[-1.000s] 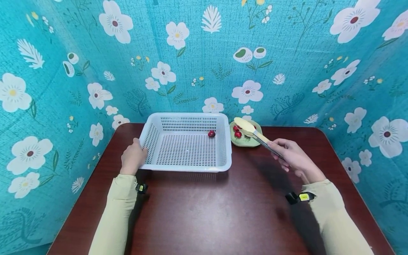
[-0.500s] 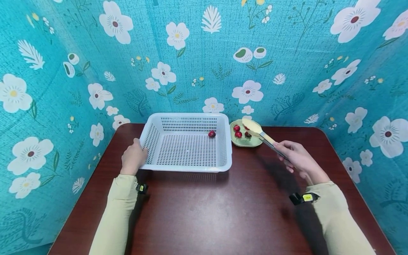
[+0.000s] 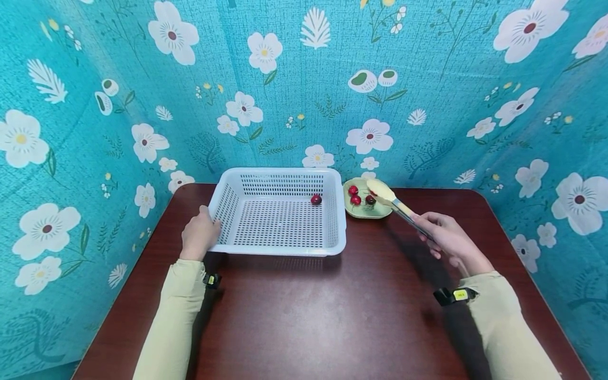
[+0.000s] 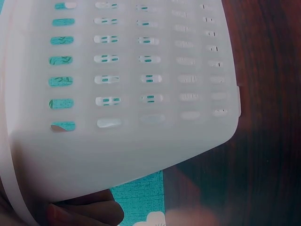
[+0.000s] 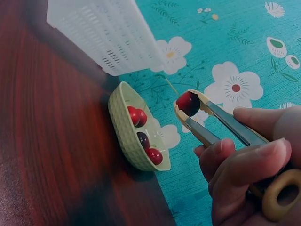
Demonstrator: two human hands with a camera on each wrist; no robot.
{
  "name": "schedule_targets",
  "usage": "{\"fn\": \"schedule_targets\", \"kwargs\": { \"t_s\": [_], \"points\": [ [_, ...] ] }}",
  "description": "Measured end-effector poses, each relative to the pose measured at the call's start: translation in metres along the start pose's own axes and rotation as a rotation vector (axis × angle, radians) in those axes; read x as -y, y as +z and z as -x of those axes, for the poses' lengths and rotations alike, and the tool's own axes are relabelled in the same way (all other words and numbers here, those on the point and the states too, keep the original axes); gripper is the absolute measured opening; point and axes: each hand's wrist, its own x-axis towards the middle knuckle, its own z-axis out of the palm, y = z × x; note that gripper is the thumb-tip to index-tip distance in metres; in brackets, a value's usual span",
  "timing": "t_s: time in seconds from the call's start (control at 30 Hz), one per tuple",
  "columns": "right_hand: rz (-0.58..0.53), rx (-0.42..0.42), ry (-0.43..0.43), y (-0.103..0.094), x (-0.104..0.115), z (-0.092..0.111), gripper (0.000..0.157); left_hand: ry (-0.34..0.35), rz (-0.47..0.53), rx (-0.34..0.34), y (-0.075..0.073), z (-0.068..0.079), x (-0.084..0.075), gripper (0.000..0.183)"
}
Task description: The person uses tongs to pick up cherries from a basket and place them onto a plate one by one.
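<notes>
In the head view my left hand (image 3: 200,233) grips the left rim of a pale perforated plastic basket (image 3: 277,250). One dark red cherry (image 3: 315,199) lies inside, near its right wall. My right hand (image 3: 448,237) holds food tongs (image 3: 396,205) with cream tips over the right side of a green bowl (image 3: 364,212). In the right wrist view a red-and-dark cherry (image 5: 189,103) with a thin stem is pinched between the tong tips, clear of the bowl. Several cherries (image 5: 143,140) sit in the bowl. The left wrist view shows the basket's slotted wall (image 4: 127,146) and curled fingers (image 4: 94,212) under its rim.
The dark brown wooden table (image 3: 304,316) has its back edge against a teal flowered cloth (image 3: 294,132), which also rises on both sides. The bowl stands close beside the basket's right end, near the table's back edge.
My right hand and the tongs have shifted to the right, uncovering more of the cherries in the bowl. My left hand and the basket have stayed nearly still.
</notes>
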Motion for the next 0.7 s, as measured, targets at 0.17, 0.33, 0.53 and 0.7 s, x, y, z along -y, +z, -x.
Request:
{"fn": "schedule_targets", "kwargs": {
  "t_s": [0.17, 0.33, 0.53, 0.7],
  "points": [
    [0.007, -0.001, 0.024, -0.001, -0.005, 0.0, 0.046, -0.002, -0.001, 0.002, -0.001, 0.001, -0.001, 0.042],
    [0.003, -0.004, 0.027, -0.001, -0.012, -0.003, 0.046, -0.006, 0.004, 0.0, -0.001, 0.001, -0.001, 0.042],
    [0.027, 0.001, 0.043, 0.0, -0.018, -0.006, 0.049, -0.006, 0.005, -0.002, -0.001, 0.001, -0.002, 0.043],
    [0.054, 0.006, 0.072, 0.001, -0.02, -0.006, 0.057, -0.005, -0.002, -0.004, -0.001, 0.001, -0.001, 0.043]
  ]
}}
